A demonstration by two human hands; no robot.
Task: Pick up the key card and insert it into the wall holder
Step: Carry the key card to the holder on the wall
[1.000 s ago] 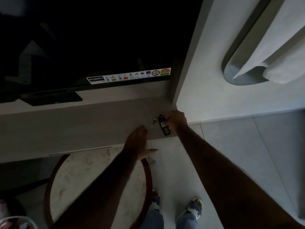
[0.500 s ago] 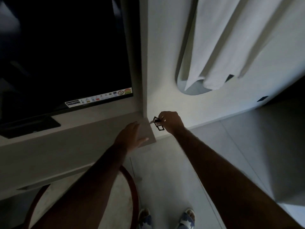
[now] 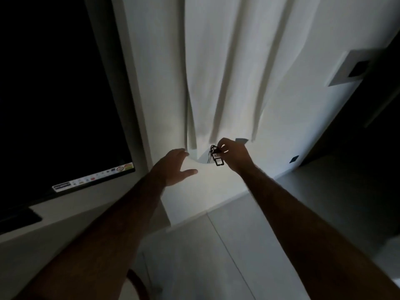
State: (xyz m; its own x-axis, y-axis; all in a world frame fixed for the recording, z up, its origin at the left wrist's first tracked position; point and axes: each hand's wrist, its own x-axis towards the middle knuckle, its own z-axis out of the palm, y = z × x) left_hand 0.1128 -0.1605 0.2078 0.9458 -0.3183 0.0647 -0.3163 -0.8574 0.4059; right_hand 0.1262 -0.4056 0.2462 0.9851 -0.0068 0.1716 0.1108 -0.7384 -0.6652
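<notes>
My right hand (image 3: 234,155) is raised in front of the white wall and pinches a small black key card tag (image 3: 218,160) with keys dangling from its ring (image 3: 211,153). The tag hangs down to the left of my fingers. My left hand (image 3: 174,167) floats to the left at about the same height, fingers spread, holding nothing. High on the wall at the far right sits a pale plate with a dark rectangular holder (image 3: 358,69). It is far from both hands.
A dark TV screen (image 3: 60,94) fills the left side above a grey shelf (image 3: 71,215). White towels (image 3: 227,68) hang on the wall over a mirror's lower edge (image 3: 201,160). A small dark socket (image 3: 294,159) sits low on the wall. Tiled floor (image 3: 216,256) lies below.
My right hand lifted the key card and keys off the shelf corner and carried them up and right before the wall. My left hand left the shelf. The view swung right and upward.
</notes>
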